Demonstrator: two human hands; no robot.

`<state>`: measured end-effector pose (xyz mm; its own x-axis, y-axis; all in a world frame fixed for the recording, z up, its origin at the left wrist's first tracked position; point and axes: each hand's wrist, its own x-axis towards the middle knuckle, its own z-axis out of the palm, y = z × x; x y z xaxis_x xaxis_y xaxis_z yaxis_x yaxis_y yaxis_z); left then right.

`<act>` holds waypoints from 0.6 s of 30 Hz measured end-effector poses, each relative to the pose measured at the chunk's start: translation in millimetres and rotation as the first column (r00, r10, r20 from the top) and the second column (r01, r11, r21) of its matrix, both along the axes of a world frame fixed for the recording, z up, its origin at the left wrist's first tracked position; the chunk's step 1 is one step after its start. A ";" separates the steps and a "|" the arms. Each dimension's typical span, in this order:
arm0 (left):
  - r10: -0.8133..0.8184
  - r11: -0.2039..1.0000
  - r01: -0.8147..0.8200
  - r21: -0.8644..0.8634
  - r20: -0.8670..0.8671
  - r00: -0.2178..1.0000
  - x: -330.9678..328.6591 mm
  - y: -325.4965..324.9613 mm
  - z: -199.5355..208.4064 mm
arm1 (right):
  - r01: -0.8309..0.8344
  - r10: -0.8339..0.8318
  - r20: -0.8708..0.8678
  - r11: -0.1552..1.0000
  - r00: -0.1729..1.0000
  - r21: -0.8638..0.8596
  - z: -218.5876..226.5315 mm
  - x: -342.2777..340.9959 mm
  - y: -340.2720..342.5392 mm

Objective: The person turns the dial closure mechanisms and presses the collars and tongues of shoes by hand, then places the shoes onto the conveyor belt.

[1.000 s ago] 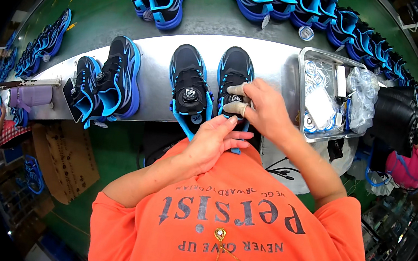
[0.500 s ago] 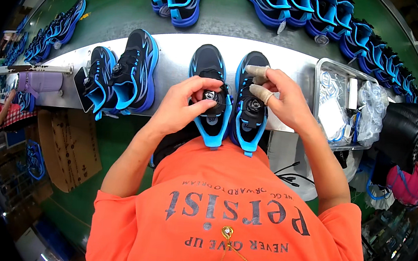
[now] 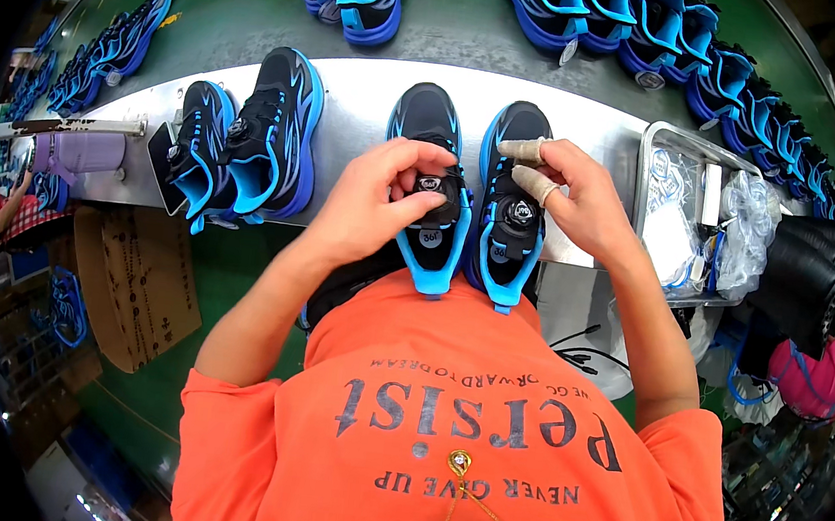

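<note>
A pair of black-and-blue sneakers stands heels toward me at the bench's near edge, each with a round black dial on its tongue. Over the left sneaker, my left hand curls its thumb and forefinger around the tongue, one at either side of the dial; its other fingers are partly hidden. Across the laces of the right sneaker lies my right hand, beige covers on its thumb and forefinger. Those two tips are a little apart just above the dial, with nothing visible between them.
Another sneaker pair stands left on the metal bench. More sneakers line the green surface beyond. At right, a metal tray holds clear plastic bags and tags. A cardboard box is lower left; black cables hang below the bench.
My right thumb and forefinger have drawn slightly closer together over the laces. My left hand keeps its place on the left sneaker. The whole view has shifted slightly.
</note>
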<state>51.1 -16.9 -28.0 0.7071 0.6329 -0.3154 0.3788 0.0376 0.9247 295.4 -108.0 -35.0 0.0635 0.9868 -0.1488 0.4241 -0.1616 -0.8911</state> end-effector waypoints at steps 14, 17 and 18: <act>-0.048 0.919 0.033 0.392 0.027 0.998 4.6 -5.8 8.0 | -0.030 0.027 0.063 0.998 0.998 0.054 -7.9 2.2 2.8; 0.084 0.941 -0.052 0.334 -0.081 0.993 8.5 -8.9 4.9 | -0.029 0.026 0.065 0.999 0.998 0.033 -5.3 -0.8 3.3; 0.022 0.951 0.009 0.309 -0.097 0.995 7.6 -6.8 8.9 | -0.029 0.027 0.065 0.999 0.998 0.031 -6.5 0.7 2.4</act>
<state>58.7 -23.7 -19.1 0.6785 0.7145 -0.1710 0.4685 -0.2415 0.8498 296.1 -105.6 -41.4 0.0438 0.9925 -0.1141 0.4848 -0.1209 -0.8662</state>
